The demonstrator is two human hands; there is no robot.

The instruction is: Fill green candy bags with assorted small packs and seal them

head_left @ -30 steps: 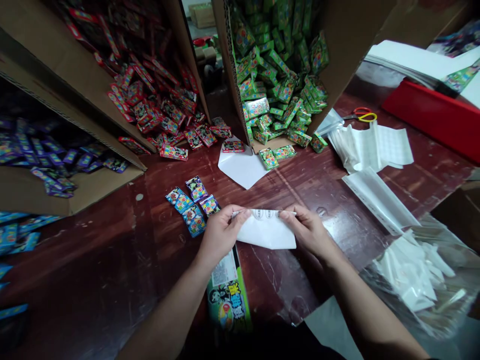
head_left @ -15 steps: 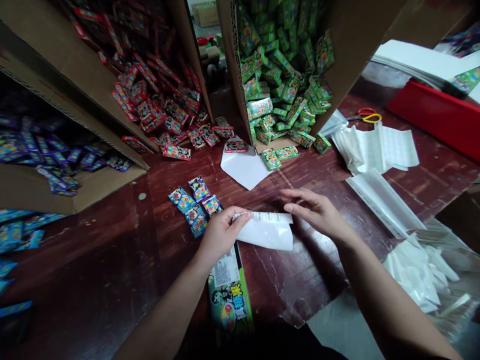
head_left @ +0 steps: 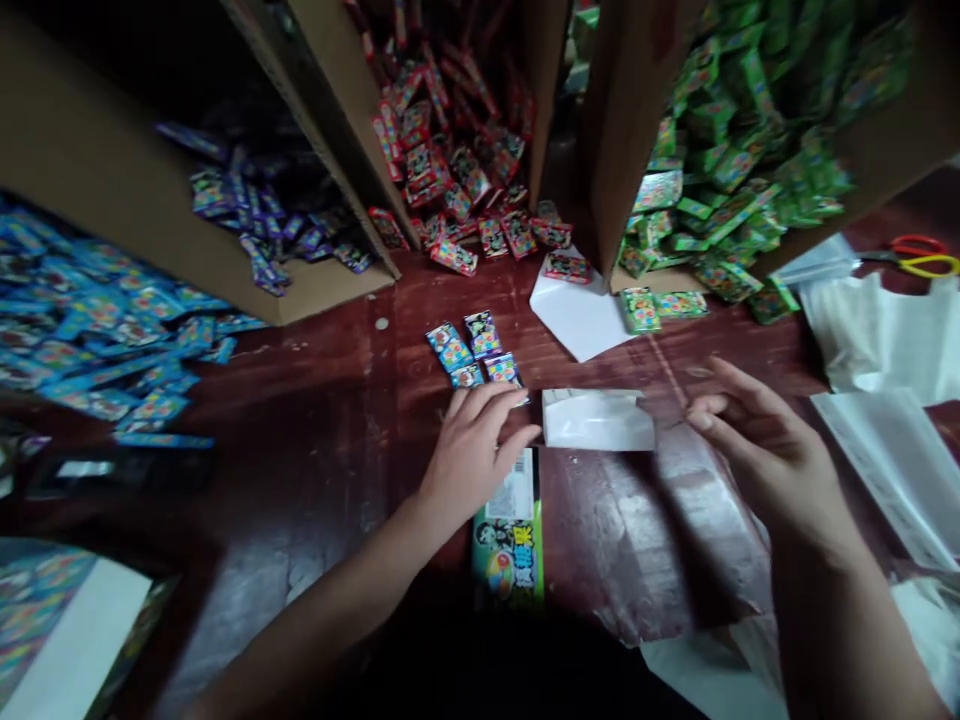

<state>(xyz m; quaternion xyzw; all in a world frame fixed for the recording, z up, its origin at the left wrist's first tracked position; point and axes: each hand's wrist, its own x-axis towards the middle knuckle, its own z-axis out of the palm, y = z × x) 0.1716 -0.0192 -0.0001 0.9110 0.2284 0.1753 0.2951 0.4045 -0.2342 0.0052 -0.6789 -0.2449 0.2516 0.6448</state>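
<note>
The left hand, empty with thumb and fingers parted, hid part of a blue packet; the white pouch sat between both hands, its top edge blurred; whether the right hand, thumb near curled fingers, pinched anything, I could not tell

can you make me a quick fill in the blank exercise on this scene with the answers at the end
The white packet lies ____ the left hand and the right hand.
The scissors have one red handle loop and one ____ loop.
The cardboard box nearest the scissors holds ____ packs.
Just left of the red packs, the next box holds ____ packs.

Missing words: between; yellow; green; purple.
</note>
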